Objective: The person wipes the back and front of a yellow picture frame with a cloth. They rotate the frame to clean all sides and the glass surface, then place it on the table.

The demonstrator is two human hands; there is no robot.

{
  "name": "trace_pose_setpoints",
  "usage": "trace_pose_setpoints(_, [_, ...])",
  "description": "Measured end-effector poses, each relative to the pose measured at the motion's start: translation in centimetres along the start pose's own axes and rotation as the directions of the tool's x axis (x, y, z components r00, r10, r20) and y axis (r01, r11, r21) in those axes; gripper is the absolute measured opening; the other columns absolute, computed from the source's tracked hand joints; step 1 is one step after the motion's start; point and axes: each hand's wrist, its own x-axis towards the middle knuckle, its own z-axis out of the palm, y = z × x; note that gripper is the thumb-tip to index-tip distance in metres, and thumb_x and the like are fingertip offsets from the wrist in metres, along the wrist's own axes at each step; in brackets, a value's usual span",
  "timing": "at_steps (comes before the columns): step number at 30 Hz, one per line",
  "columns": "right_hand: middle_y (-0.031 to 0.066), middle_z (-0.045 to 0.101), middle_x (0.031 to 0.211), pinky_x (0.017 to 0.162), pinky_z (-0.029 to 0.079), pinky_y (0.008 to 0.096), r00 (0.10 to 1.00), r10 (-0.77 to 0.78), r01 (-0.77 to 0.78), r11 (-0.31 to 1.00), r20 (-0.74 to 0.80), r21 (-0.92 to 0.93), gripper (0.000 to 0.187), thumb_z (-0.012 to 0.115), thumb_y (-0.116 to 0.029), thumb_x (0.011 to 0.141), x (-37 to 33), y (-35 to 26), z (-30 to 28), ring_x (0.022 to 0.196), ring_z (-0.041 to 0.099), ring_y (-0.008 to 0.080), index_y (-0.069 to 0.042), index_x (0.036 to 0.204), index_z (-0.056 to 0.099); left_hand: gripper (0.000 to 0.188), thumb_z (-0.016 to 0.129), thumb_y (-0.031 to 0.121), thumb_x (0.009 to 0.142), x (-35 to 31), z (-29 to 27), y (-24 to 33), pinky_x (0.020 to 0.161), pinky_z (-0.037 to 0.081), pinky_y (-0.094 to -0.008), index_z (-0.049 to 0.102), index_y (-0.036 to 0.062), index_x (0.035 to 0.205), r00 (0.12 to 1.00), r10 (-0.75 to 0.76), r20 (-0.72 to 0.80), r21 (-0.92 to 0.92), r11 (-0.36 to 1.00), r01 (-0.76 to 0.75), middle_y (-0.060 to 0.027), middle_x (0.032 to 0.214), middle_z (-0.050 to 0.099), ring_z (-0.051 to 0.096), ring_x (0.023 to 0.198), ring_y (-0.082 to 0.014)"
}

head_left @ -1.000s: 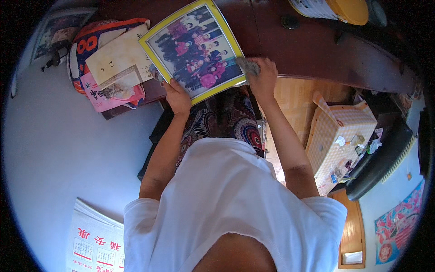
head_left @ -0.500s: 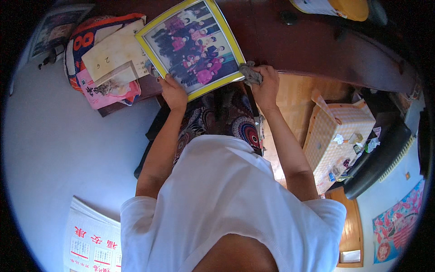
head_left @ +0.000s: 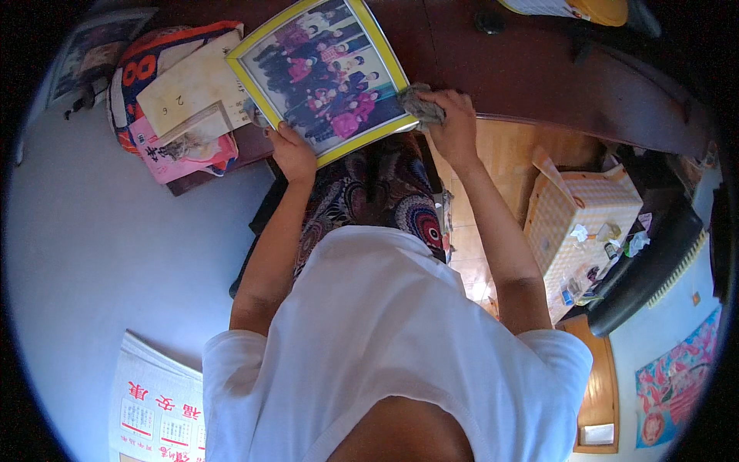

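A framed group photo (head_left: 327,73) with a yellow and silver border is tilted up at the front edge of the dark red tabletop. My left hand (head_left: 292,154) grips its lower left edge, thumb on the front and the other fingers mostly hidden. In my right hand (head_left: 454,127) is a crumpled grey cloth (head_left: 421,106), pressed against the frame's right edge near the lower right corner. Left of the frame lie a cream paper or envelope (head_left: 188,96) and a pink booklet (head_left: 173,154), both on an orange and navy fabric item (head_left: 138,71).
The dark red tabletop (head_left: 523,85) stretches to the right, with a small black object (head_left: 487,23) and a yellow-and-white container (head_left: 600,9) on it. A table with a checked cloth (head_left: 566,223) and a black sofa (head_left: 654,262) stand at right. A wall calendar (head_left: 158,408) hangs at lower left.
My right hand and the cloth have shifted slightly up, and the cloth now overlaps more of the frame's right edge. My left hand keeps its hold on the frame.
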Motion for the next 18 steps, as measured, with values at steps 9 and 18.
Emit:
trace_pose_setpoints(9, [0.0069, 0.069, 0.108, 0.088, 0.046, 0.0484, 0.987, 0.003, -0.016, 0.997, -0.161, -0.081, 0.045, 0.079, -0.01, 0.073, 6.2, -2.2, 0.8, 0.104, 0.06, 0.0337, -0.021, 0.115, 0.069, 0.06, 0.037, 0.039, 0.108, 0.3, 0.4, -1.1, 0.074, 0.048, -0.0605, 0.043, -0.0118, 0.139, 0.998, 0.057, -0.019, 0.035, 0.998, -0.056, -0.0374, 0.095, 0.065, 0.062, 0.088, -0.0558])
trace_pose_setpoints(18, [0.0102, 0.067, 0.114, 0.091, 0.046, 0.0485, 0.989, 0.12, -0.104, 0.98, 0.085, -0.169, 0.044, 0.08, -0.012, 0.072, -0.1, -0.5, -1.3, 0.11, 0.058, 0.034, -0.014, 0.114, 0.069, 0.057, 0.038, 0.039, 0.108, 0.1, 0.0, -0.3, 0.071, 0.049, -0.0587, 0.047, -0.0116, 0.134, 1.0, -0.027, 0.014, 0.028, 0.999, 0.027, -0.0356, 0.092, 0.065, 0.063, 0.085, -0.0551])
